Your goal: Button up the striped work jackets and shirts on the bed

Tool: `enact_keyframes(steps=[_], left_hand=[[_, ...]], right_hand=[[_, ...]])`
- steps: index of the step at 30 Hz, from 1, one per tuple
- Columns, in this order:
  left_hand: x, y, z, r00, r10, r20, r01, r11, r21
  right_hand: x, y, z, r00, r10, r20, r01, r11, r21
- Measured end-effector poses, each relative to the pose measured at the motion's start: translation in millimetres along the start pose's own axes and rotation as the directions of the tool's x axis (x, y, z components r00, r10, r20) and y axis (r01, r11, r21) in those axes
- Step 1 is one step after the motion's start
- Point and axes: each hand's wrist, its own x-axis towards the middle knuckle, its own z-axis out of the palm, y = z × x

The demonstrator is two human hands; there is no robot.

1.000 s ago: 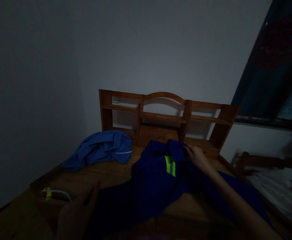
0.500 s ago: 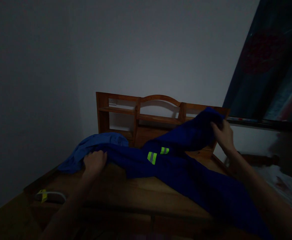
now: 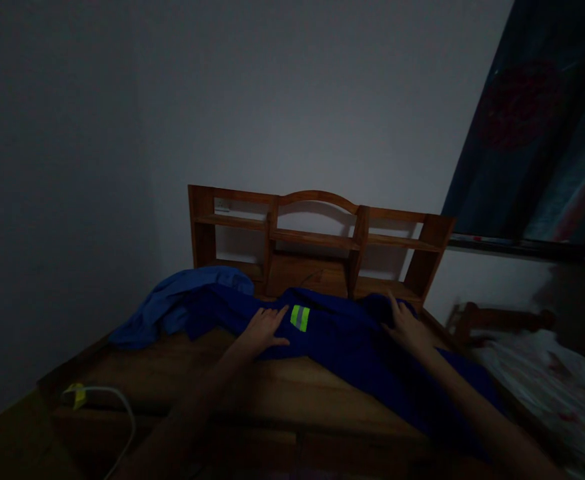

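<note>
A dark blue work garment [image 3: 332, 333] lies spread over a wooden desk or bed board [image 3: 252, 383], with a yellow-green and grey reflective strip [image 3: 300, 318] showing near its middle. My left hand [image 3: 265, 328] is at the garment just left of that strip, fingers spread. Over the garment's right part is my right hand [image 3: 406, 325], its fingers apart and the index finger stretched out. A lighter blue cloth [image 3: 172, 300] lies bunched at the left, partly under the garment's left end. Dim light hides the folds.
A wooden shelf headboard [image 3: 317, 240] stands along the back against the wall. A white cable [image 3: 115, 392] with a yellow tag [image 3: 78, 396] hangs over the front left edge. At the right is a bed with pale bedding [image 3: 542, 373], below a dark window [image 3: 527, 133].
Both hands have let go of the garment's edges. The left moved right towards the strip; the right moved down and left. The raised part now lies flat, and one strip is out of sight.
</note>
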Motion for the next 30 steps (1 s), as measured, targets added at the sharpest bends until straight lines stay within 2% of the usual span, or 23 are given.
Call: enact_keyframes(steps=[2, 4, 8, 10, 13, 15, 19, 22, 26, 28, 30], left_hand=[[-4, 9, 15, 0.994, -0.009, 0.106, 0.011, 1.0, -0.021], [-13, 21, 24, 0.984, 0.041, 0.171, -0.032, 0.998, -0.057], [-39, 53, 28, 0.964, 0.173, 0.201, -0.159, 0.984, -0.081], [-52, 62, 24, 0.95, 0.214, 0.227, -0.2, 0.976, -0.085], [-69, 61, 12, 0.942, 0.212, 0.259, -0.193, 0.976, -0.098], [-80, 53, 1, 0.958, 0.148, 0.247, -0.115, 0.983, -0.142], [-96, 34, -18, 0.962, -0.022, 0.272, 0.107, 0.947, -0.302], [-98, 30, -23, 0.957, -0.058, 0.283, 0.157, 0.927, -0.342], [-86, 33, -11, 0.959, -0.076, 0.273, 0.147, 0.958, -0.246], [-77, 33, 0, 0.948, -0.132, 0.289, 0.182, 0.971, -0.153], [-67, 32, 8, 0.935, -0.203, 0.289, 0.23, 0.971, -0.062]], right_hand=[[-5, -20, -7, 0.998, -0.06, -0.026, 0.059, 0.997, -0.044], [-6, -39, -12, 0.992, -0.123, -0.036, 0.122, 0.992, -0.029], [0, -78, -10, 0.975, -0.222, -0.008, 0.222, 0.974, 0.05], [7, -94, -7, 0.978, -0.202, 0.047, 0.199, 0.978, 0.07], [23, -107, -2, 0.989, -0.068, 0.13, 0.058, 0.995, 0.079], [39, -103, -3, 0.991, 0.037, 0.127, -0.048, 0.995, 0.084], [80, -78, -24, 0.978, 0.21, 0.015, -0.21, 0.965, 0.157], [112, -61, -50, 0.949, 0.293, -0.118, -0.254, 0.929, 0.27], [143, -49, -82, 0.895, 0.359, -0.265, -0.228, 0.878, 0.422], [154, -45, -99, 0.842, 0.397, -0.364, -0.133, 0.808, 0.574], [161, -42, -120, 0.787, 0.423, -0.449, 0.033, 0.698, 0.715]])
